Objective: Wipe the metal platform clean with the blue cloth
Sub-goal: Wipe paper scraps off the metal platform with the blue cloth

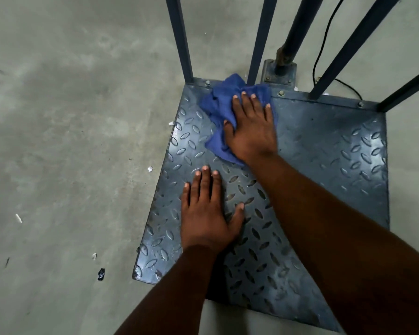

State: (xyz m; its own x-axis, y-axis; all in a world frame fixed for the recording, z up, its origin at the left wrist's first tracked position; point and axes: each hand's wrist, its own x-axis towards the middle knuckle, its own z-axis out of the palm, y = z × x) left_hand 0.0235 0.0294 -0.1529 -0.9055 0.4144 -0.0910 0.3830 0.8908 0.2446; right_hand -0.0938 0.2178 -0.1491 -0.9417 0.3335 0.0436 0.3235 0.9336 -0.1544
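A square metal platform [324, 151] of dark blue-grey tread plate lies on the floor. A crumpled blue cloth [218, 102] sits near its far left corner. My right hand [250, 126] presses flat on the cloth with straight, spread fingers. My left hand [207, 213] rests flat on the bare plate nearer to me, fingers straight and holding nothing.
Dark metal bars [182, 39] rise from the platform's far edge, with a bolted post base [279, 71] and a black cable [324, 44] behind. Grey concrete floor [70, 141] lies to the left, strewn with small white scraps [18, 218] and a black scrap [101, 274].
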